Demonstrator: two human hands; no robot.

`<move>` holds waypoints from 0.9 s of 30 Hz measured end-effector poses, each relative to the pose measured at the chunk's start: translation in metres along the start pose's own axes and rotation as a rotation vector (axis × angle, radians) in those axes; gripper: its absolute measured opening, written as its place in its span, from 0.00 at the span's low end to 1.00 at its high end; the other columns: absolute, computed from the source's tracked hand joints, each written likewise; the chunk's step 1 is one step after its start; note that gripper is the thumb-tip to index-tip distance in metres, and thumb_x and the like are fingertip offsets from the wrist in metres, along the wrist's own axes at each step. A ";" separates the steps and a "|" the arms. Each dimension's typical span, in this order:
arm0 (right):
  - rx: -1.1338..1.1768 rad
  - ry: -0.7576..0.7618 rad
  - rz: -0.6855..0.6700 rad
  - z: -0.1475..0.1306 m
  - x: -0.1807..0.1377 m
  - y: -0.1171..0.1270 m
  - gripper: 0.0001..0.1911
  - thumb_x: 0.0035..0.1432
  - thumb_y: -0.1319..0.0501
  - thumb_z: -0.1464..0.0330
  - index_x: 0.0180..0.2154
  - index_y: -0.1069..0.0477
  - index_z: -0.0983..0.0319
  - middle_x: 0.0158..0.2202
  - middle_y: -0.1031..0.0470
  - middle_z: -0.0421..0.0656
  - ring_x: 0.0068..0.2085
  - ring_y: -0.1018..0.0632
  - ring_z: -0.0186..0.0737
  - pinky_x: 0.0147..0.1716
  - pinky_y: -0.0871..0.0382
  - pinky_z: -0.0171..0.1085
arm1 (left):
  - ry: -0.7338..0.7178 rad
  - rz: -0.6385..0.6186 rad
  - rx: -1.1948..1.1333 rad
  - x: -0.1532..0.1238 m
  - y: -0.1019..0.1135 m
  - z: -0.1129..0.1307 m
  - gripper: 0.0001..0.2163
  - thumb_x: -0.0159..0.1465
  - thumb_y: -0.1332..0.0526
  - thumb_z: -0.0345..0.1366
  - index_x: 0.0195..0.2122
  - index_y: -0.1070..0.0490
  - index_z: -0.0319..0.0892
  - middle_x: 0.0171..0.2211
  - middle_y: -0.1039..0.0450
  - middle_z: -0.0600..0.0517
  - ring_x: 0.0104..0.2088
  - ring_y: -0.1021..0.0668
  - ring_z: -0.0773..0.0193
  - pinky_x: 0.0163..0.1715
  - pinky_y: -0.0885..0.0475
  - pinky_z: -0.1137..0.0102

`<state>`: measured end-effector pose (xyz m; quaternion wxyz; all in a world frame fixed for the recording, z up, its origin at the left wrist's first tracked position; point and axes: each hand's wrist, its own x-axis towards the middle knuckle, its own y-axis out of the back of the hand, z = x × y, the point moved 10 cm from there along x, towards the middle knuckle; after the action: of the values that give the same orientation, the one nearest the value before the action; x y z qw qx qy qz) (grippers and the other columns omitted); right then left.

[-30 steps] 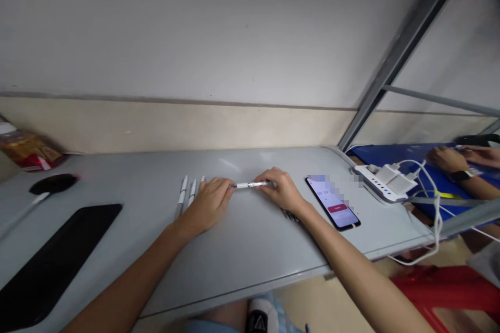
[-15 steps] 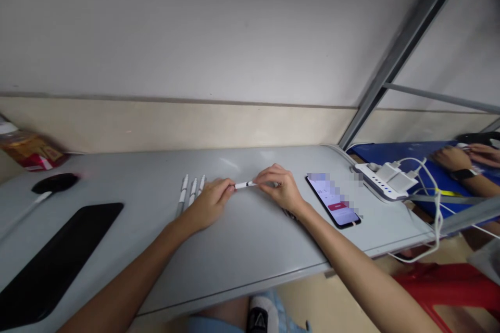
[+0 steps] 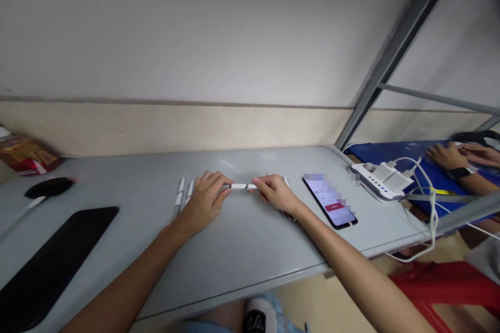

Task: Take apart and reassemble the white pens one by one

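Observation:
A white pen (image 3: 239, 186) is held level just above the grey table (image 3: 242, 239), between both hands. My left hand (image 3: 205, 202) pinches its left end with closed fingers. My right hand (image 3: 275, 193) pinches the right end, fingers also closed. Two more white pens (image 3: 181, 199) lie side by side just left of my left hand, partly covered by it. More pens (image 3: 287, 183) lie under and behind my right hand, mostly hidden.
A lit phone (image 3: 329, 201) lies right of my right hand. A white power strip (image 3: 380, 181) with chargers and cables sits at the table's right end. A black pad (image 3: 50, 260) and a black mouse (image 3: 47, 187) lie left. Another person's hands (image 3: 457, 156) rest on a blue surface far right.
The view shifted slightly. My hands have stayed on the pen, with the right hand sliding a little left along it, so less of the pen shows between them than a second ago.

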<state>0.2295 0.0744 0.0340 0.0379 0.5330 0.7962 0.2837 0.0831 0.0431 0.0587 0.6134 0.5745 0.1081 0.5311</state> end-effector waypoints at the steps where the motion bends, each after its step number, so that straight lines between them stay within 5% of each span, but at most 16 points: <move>1: 0.030 -0.010 0.003 0.001 0.001 0.002 0.27 0.65 0.50 0.54 0.20 0.33 0.64 0.17 0.43 0.35 0.21 0.41 0.29 0.23 0.48 0.33 | 0.004 0.024 -0.014 0.001 0.002 0.000 0.09 0.68 0.48 0.40 0.41 0.32 0.44 0.39 0.28 0.50 0.43 0.30 0.59 0.45 0.38 0.63; 4: 0.128 -0.014 0.047 -0.002 0.002 0.012 0.21 0.62 0.45 0.55 0.25 0.30 0.64 0.20 0.41 0.36 0.23 0.40 0.30 0.24 0.48 0.33 | 0.112 0.056 -0.105 0.001 0.003 -0.014 0.11 0.67 0.48 0.43 0.43 0.31 0.44 0.39 0.28 0.51 0.41 0.28 0.60 0.43 0.36 0.65; 9: 0.251 -0.053 0.119 0.000 0.001 0.025 0.17 0.57 0.40 0.55 0.35 0.25 0.63 0.24 0.36 0.38 0.24 0.38 0.31 0.24 0.45 0.33 | 0.324 -0.015 -0.320 -0.003 -0.010 -0.044 0.17 0.69 0.53 0.45 0.32 0.30 0.43 0.25 0.32 0.55 0.27 0.29 0.65 0.30 0.36 0.70; 14: 0.295 -0.031 0.094 0.006 0.004 0.020 0.15 0.57 0.40 0.56 0.32 0.25 0.62 0.22 0.35 0.38 0.24 0.37 0.32 0.24 0.44 0.34 | 0.267 0.106 -0.509 0.001 0.004 -0.037 0.12 0.60 0.39 0.43 0.42 0.32 0.44 0.41 0.28 0.51 0.40 0.26 0.63 0.37 0.32 0.71; 20: 0.296 0.011 0.143 0.006 0.005 0.022 0.12 0.56 0.37 0.60 0.35 0.23 0.62 0.27 0.29 0.41 0.28 0.32 0.34 0.28 0.39 0.34 | 0.386 -0.068 -0.504 -0.002 -0.016 -0.047 0.16 0.67 0.50 0.47 0.31 0.31 0.42 0.25 0.31 0.54 0.27 0.29 0.66 0.31 0.34 0.70; 24: 0.291 -0.002 0.098 0.007 0.004 0.017 0.13 0.58 0.38 0.60 0.34 0.24 0.63 0.26 0.28 0.41 0.28 0.31 0.33 0.29 0.38 0.34 | 0.290 0.090 -0.506 -0.001 -0.001 -0.045 0.11 0.61 0.39 0.44 0.39 0.31 0.43 0.38 0.28 0.51 0.37 0.26 0.64 0.37 0.32 0.70; 27: 0.248 0.016 0.122 0.006 0.003 0.020 0.13 0.58 0.38 0.60 0.36 0.23 0.63 0.29 0.25 0.42 0.29 0.29 0.34 0.30 0.37 0.34 | 0.292 0.045 -0.534 0.000 -0.003 -0.042 0.13 0.61 0.40 0.45 0.43 0.32 0.44 0.41 0.28 0.50 0.40 0.26 0.63 0.38 0.32 0.70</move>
<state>0.2464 0.0851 0.0398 -0.0522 0.5788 0.7915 0.1891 0.0528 0.0684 0.0430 0.7086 0.3127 0.0388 0.6313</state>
